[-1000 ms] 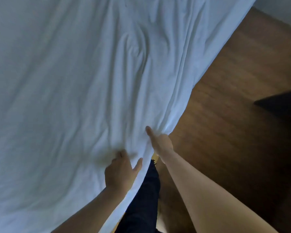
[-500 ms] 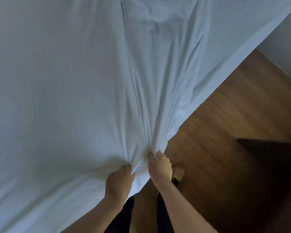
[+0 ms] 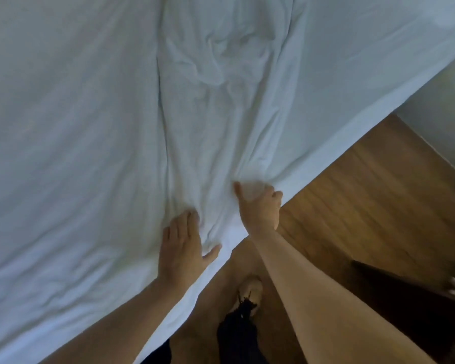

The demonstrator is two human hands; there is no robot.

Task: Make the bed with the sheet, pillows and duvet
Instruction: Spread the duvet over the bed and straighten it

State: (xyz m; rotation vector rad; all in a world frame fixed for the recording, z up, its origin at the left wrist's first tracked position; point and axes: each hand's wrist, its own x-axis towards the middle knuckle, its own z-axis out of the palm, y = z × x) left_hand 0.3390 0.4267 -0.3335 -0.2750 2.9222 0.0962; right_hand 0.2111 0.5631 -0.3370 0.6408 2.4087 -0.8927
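A white sheet (image 3: 95, 143) covers the bed and fills most of the view, with a band of wrinkles running down its middle toward me. My left hand (image 3: 181, 245) lies flat on the sheet near the bed's edge, fingers apart. My right hand (image 3: 258, 206) is further right at the edge, its fingers curled around a bunched fold of the sheet. No pillows or duvet are in view.
A wooden floor (image 3: 352, 200) runs along the bed's right side, where my foot (image 3: 250, 287) stands. A dark piece of furniture (image 3: 405, 311) sits at the lower right, with a pale wall (image 3: 441, 106) behind.
Both hands gripped the sheet close together half a second ago. Now the left hand has opened and lies flat, and the right hand has moved up and right along the edge.
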